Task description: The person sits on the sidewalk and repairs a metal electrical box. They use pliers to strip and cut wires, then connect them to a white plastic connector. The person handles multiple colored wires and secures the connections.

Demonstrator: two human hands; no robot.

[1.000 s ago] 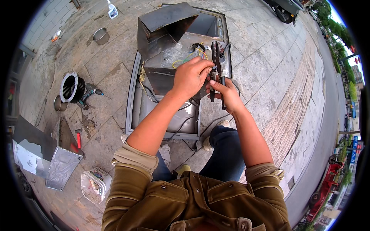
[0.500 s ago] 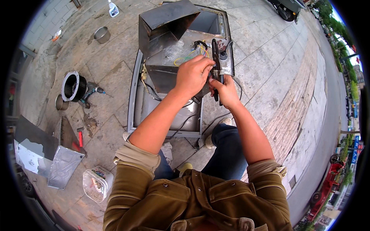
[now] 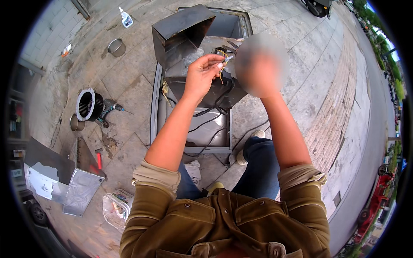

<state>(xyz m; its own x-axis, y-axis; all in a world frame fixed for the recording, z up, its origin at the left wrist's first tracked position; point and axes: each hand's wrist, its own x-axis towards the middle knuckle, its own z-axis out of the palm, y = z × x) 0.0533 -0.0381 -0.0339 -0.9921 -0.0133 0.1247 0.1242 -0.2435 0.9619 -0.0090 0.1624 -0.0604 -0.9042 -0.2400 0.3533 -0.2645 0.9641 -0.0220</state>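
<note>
Thumb and fingers of my left hand [image 3: 201,77] are closed in a pinch on a thin wire [image 3: 228,59] with a small pale end. Yellow wires [image 3: 222,77] and black cables [image 3: 224,96] hang by the fingertips. My right hand [image 3: 262,71] is smeared by a round blur and its fingers are hidden. Dark tips of a tool, seemingly the pliers [image 3: 232,44], stick out at the blur's left edge. Both hands are over a grey sheet-metal housing [image 3: 189,88] with a raised, angled metal hood [image 3: 183,21], standing on a metal frame [image 3: 229,129].
To the left lie a black fan wheel [image 3: 98,106], a cordless drill [image 3: 107,111], a red-handled hammer [image 3: 99,159], metal sheets [image 3: 84,191] and a clear plastic tub [image 3: 115,213]. Further off are a metal ring [image 3: 116,47] and a spray bottle [image 3: 126,19]. A cable [image 3: 247,135] runs near my feet.
My left hand has drawn left, away from the pliers, and now holds the wire end. My right hand has moved up and to the right and is now blurred.
</note>
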